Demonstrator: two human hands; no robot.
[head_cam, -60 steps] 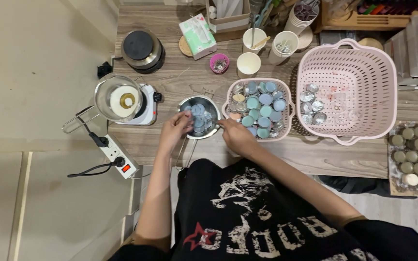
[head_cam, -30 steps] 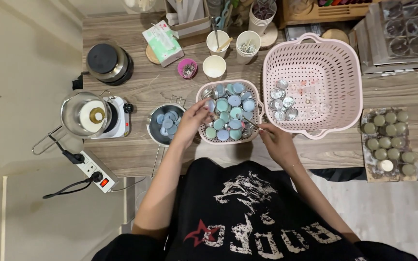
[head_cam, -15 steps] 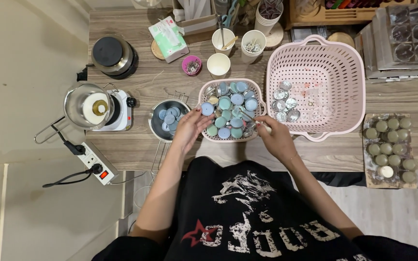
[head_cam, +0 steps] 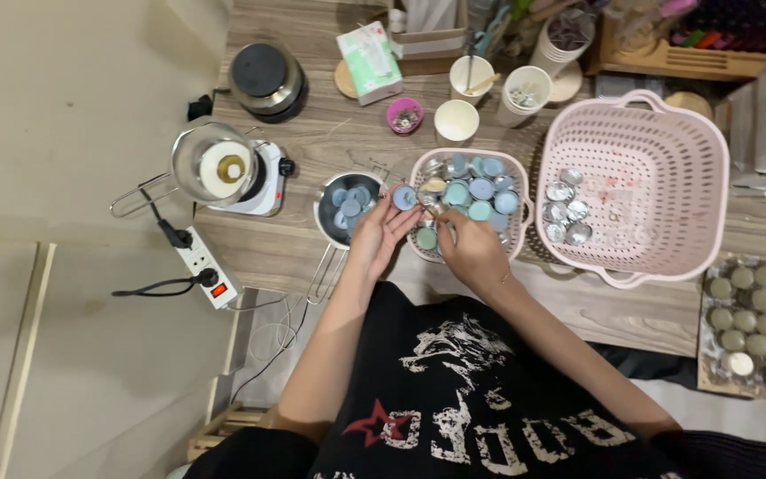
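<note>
1. A small blue round candle [head_cam: 403, 197] sat pinched in the fingertips of the left hand [head_cam: 376, 232], just above the edge of the small pink basket [head_cam: 511, 161].
2. The candle was round and flat, its flat face up, so it had no long side.
3. The right hand [head_cam: 467, 248] pinched something tiny beside it; I could not tell what.
4. To do it well, hold the candle level and steady.
5. More blue candles lay in the metal pot [head_cam: 323, 213] nearby.

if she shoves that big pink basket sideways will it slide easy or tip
The big pink basket would probably slide easily: it looks like thin perforated plastic and holds only a few small foil cups, so it is likely light. Tipping seems unlikely, since it is wide and low. The loose cups might shift or rattle.
</note>
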